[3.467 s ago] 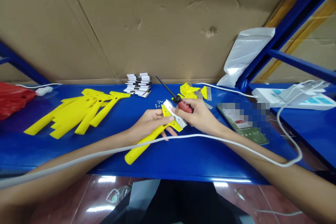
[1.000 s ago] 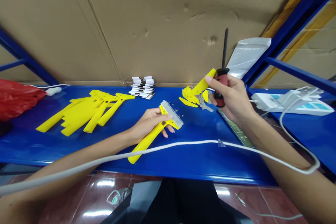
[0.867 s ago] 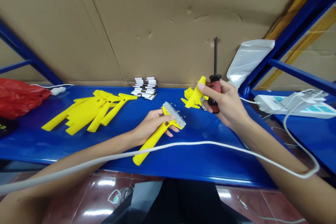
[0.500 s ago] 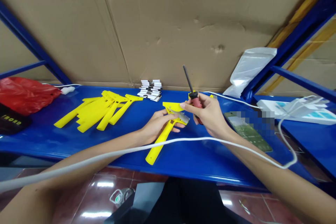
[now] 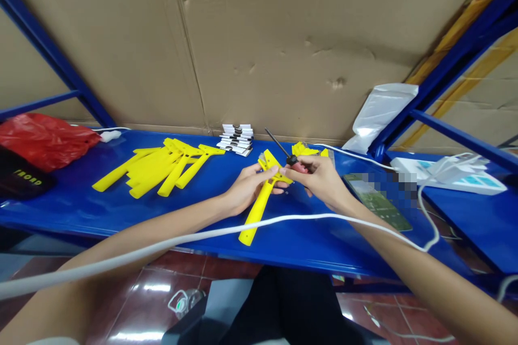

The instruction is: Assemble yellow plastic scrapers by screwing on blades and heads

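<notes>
My left hand is closed around the head of a yellow plastic scraper, thumb on top. The scraper's handle slants down toward the table's front edge, and a bit of metal blade shows at the head's upper left. In my right hand is a screwdriver with a red and black handle, its shaft pointing up and left, away from the scraper. The fingertips of that hand are at the right end of the scraper head. Whether they also pinch a small part is hidden.
Several yellow scraper handles lie in a pile at left. Behind stands a stack of white-and-black pieces. More yellow parts lie behind my right hand. A phone is at right. A white cable crosses before my forearms.
A yellow piece, earlier held apart above the bare metal blade, now lies over the scraper head and covers most of the blade. The screwdriver has tilted further left.
</notes>
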The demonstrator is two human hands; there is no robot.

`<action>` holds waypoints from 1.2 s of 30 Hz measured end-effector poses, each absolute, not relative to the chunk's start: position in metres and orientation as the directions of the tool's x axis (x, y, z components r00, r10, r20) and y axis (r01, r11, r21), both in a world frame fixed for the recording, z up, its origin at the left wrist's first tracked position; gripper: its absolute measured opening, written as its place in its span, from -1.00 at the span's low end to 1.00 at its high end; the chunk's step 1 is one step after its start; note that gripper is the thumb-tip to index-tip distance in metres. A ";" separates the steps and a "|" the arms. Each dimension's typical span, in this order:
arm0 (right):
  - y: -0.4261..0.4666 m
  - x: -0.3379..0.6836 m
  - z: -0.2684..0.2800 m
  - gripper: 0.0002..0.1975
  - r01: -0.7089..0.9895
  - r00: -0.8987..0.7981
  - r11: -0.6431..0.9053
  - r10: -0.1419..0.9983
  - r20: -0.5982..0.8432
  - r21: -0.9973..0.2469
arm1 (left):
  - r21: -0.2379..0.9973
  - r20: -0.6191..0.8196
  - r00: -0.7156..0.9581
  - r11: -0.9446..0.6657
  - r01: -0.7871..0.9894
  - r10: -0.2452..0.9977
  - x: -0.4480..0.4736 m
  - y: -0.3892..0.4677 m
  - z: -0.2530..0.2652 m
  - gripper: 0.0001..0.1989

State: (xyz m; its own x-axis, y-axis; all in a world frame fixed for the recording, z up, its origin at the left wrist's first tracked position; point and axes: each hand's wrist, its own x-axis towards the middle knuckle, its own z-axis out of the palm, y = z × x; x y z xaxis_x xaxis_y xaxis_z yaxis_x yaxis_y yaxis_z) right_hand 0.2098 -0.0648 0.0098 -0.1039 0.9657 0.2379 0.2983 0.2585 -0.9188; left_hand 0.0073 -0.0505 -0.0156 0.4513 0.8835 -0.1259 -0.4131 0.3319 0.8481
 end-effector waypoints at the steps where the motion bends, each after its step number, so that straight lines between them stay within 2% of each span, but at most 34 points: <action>1: -0.066 0.211 0.012 -0.34 0.297 -0.117 0.254 0.966 0.229 -0.920 | 0.848 -0.129 0.451 0.334 -0.412 0.883 0.008 -0.050 -0.015 -0.85; 4: -0.067 0.228 0.017 -0.34 0.316 -0.073 0.243 0.970 0.232 -0.917 | 0.850 -0.109 0.445 0.316 -0.422 0.889 0.007 -0.050 -0.016 -0.84; 6: -0.062 0.255 0.019 -0.34 0.443 0.030 0.225 0.964 0.265 -0.868 | 0.856 -0.061 0.433 0.270 -0.440 0.899 0.006 -0.049 -0.015 -0.77; 8: -0.055 0.292 0.020 -0.37 0.676 0.142 0.110 0.951 0.275 -0.729 | 0.863 0.013 0.429 0.206 -0.461 0.903 0.004 -0.049 -0.013 -0.66; 10: -0.046 0.330 0.022 -0.42 0.730 0.217 0.000 0.948 0.231 -0.683 | 0.867 0.087 0.432 0.145 -0.477 0.898 0.002 -0.049 -0.008 -0.56; 13: -0.038 0.374 0.025 -0.63 0.795 0.328 -0.159 0.925 0.194 -0.585 | 0.867 0.170 0.433 0.074 -0.492 0.885 -0.002 -0.050 0.001 -0.49; 17: -0.036 0.401 0.022 -0.59 0.822 0.409 -0.309 0.905 0.118 -0.478 | 0.860 0.237 0.432 0.019 -0.511 0.870 -0.007 -0.050 0.008 -0.51; 26: -0.043 0.415 0.014 -0.47 0.801 0.411 -0.370 0.912 -0.018 -0.471 | 0.860 0.277 0.479 0.008 -0.510 0.833 -0.011 -0.050 0.011 -0.48; 31: -0.042 0.415 0.015 -0.39 0.803 0.402 -0.364 0.916 -0.022 -0.472 | 0.856 0.258 0.477 0.030 -0.516 0.840 -0.011 -0.049 0.010 -0.52; 36: -0.045 0.417 0.010 -0.46 0.791 0.419 -0.359 0.908 0.012 -0.496 | 0.852 0.181 0.471 0.101 -0.513 0.863 -0.009 -0.044 0.003 -0.63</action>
